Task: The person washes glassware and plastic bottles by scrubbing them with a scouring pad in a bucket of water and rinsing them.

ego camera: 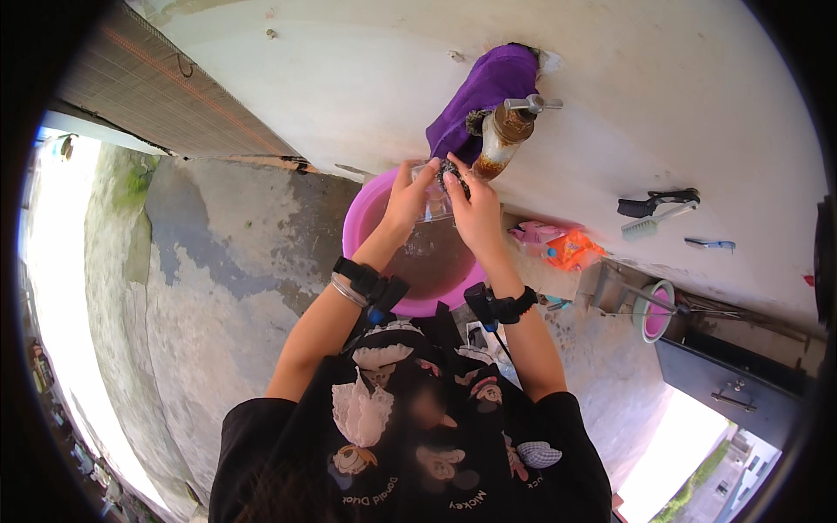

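My left hand [410,198] grips a clear plastic container [437,208] by its left side, above a pink basin [356,222]. In my right hand [472,204] is a dark, speckled scrubbing pad [451,171], pressed against the container's upper part. Fingers cover much of both, so the container's exact shape cannot be told. Brownish water [428,261] with some bubbles fills the basin below. Just beyond my right fingers is a rusty tap [503,140] with a metal T-handle [533,103]. A purple cloth [480,91] hangs over the pipe behind it.
Brushes [657,206] and a small blue-handled tool [709,244] hang on the white wall [621,118]. Orange and pink plastic packets [569,248] lie right of the basin. Farther right are a dustpan [601,287] and a small round basin [656,314]. Worn concrete floor [216,261] stretches left.
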A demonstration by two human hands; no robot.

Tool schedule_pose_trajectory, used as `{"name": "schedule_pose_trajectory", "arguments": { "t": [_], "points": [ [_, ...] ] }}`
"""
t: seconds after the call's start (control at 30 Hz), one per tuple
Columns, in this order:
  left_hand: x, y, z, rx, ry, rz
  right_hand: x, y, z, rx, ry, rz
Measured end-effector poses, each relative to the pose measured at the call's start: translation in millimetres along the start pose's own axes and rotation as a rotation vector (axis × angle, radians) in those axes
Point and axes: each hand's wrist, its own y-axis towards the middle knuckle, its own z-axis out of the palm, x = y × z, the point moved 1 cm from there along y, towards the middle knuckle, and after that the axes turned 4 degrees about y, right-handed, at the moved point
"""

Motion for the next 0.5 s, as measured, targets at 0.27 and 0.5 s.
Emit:
{"name": "schedule_pose_trajectory", "arguments": {
  "t": [0.27, 0.5],
  "points": [
    [-6, -2, 6, 0.002, 0.036, 0.024, -14, 3, -3, -0.072, -0.045, -0.082],
    [-1, -1, 5, -0.091, 0.117, -0.005, -4, 4, -10, 0.053, -0.128, 0.112]
  ]
}}
